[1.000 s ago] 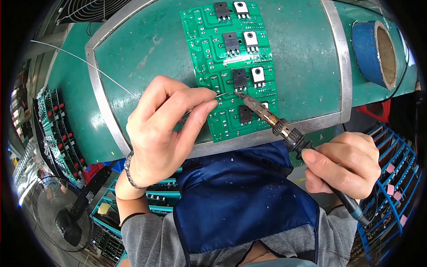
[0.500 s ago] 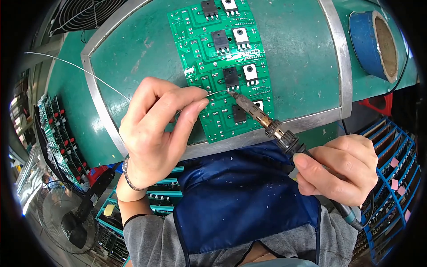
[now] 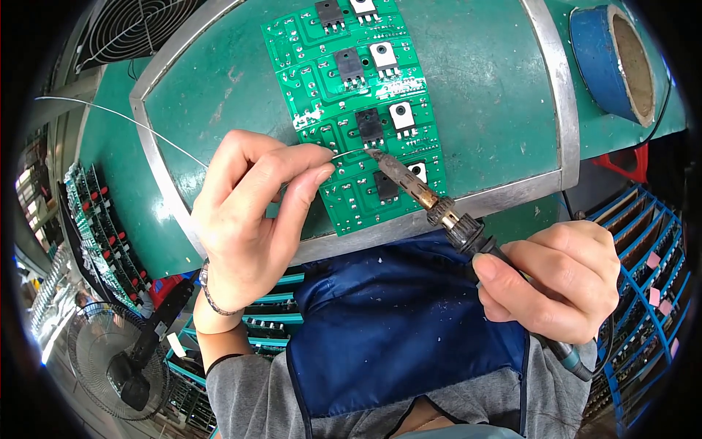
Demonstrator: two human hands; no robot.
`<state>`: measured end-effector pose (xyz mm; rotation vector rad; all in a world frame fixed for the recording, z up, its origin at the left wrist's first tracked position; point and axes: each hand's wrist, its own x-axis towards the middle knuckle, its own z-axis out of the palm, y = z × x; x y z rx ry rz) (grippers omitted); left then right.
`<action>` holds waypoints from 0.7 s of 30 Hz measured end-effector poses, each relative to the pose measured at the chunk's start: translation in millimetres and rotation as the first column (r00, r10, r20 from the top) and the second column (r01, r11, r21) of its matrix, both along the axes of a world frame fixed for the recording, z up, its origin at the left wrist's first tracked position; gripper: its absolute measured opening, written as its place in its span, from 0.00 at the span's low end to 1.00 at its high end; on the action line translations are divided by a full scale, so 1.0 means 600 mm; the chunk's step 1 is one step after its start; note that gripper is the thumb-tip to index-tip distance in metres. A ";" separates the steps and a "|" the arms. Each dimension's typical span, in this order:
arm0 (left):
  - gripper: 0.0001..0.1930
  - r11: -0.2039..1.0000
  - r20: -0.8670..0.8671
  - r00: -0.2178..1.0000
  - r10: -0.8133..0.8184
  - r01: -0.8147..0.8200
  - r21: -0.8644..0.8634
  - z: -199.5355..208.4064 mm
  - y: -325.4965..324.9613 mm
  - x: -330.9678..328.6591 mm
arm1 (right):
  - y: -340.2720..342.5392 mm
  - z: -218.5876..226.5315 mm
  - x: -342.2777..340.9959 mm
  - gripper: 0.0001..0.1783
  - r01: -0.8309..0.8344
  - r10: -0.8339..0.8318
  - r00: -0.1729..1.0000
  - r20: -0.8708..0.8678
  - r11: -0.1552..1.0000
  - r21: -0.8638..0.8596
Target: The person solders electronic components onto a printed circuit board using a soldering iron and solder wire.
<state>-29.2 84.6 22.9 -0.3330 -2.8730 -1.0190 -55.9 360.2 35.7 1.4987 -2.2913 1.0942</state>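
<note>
A green circuit board [image 3: 344, 102] with rows of black and white three-legged components lies on the green work surface. My left hand [image 3: 256, 194] pinches a thin solder wire [image 3: 349, 153], its end reaching the legs of a black component [image 3: 370, 126] in the third row. The wire's tail trails off to the far left. In my right hand [image 3: 552, 282] is a soldering iron [image 3: 409, 183], gripped by its dark handle. The iron's tip meets the wire's end at those same legs; whether it touches the leg itself is too small to tell.
A metal strip [image 3: 504, 192] edges the green work surface [image 3: 219, 95]. At the back right stands a blue-sided roll [image 3: 603, 66]. Racks of boards [image 3: 643, 271] stand at the right, and more boards [image 3: 106, 234] at the left. A fan [image 3: 110, 351] is at lower left.
The circuit board has shifted slightly left. Both hands, with the solder wire and iron tip, have moved slightly left too, staying at the same black component.
</note>
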 end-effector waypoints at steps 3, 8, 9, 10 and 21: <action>0.10 1.000 0.000 1.000 0.008 -0.008 0.001 0.001 0.000 0.000 | 0.000 0.003 0.000 0.13 -0.001 0.001 1.000 0.003 1.000 0.012; 0.10 1.000 0.004 1.000 0.019 -0.019 0.025 -0.001 0.001 0.001 | 0.000 -0.001 0.001 0.13 0.010 -0.010 1.000 0.012 1.000 -0.002; 0.10 1.000 0.005 1.000 0.017 -0.017 0.026 -0.002 0.001 0.000 | 0.000 -0.001 0.000 0.13 0.005 -0.005 1.000 0.013 1.000 0.003; 0.10 1.000 0.000 1.000 0.017 -0.017 0.018 -0.003 0.001 -0.001 | 0.000 -0.001 -0.001 0.13 0.000 0.000 1.000 0.015 1.000 0.008; 0.10 1.000 0.017 1.000 -0.005 0.005 0.019 -0.008 0.004 -0.002 | 0.000 -0.003 0.001 0.14 0.016 -0.016 1.000 0.006 1.000 -0.013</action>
